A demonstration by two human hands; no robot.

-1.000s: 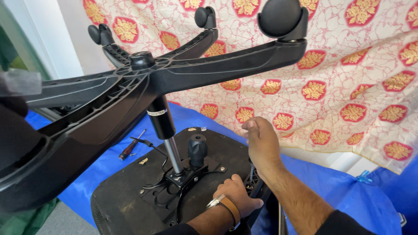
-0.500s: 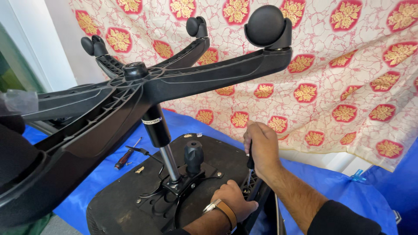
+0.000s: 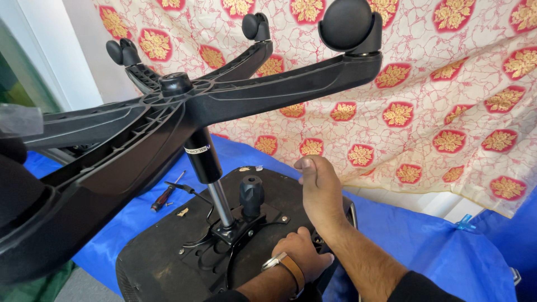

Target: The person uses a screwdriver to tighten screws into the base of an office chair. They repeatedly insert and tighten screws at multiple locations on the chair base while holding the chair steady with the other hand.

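An office chair lies upside down, its black seat underside (image 3: 150,253) facing up. A gas cylinder (image 3: 202,157) rises from the metal mechanism plate (image 3: 246,228) to the five-armed black base (image 3: 279,89), which carries casters (image 3: 348,25). A black knob (image 3: 251,193) stands on the plate. My left hand (image 3: 302,256), with a wristwatch, rests closed on the seat's right side, fingers hooked over its edge. My right hand (image 3: 320,191) is just beyond it at the seat's far right edge, fingers curled shut; what is under them is hidden.
A red-handled screwdriver (image 3: 165,196) and small loose bits lie on the blue tarp (image 3: 425,246) left of the seat. A cream cloth with red and gold flowers (image 3: 447,100) hangs behind. One base arm reaches close to the camera at the lower left.
The view has shifted a little, so the chair base sits higher and nearer. My right hand has slid slightly left along the seat's edge. My left hand has stayed put.
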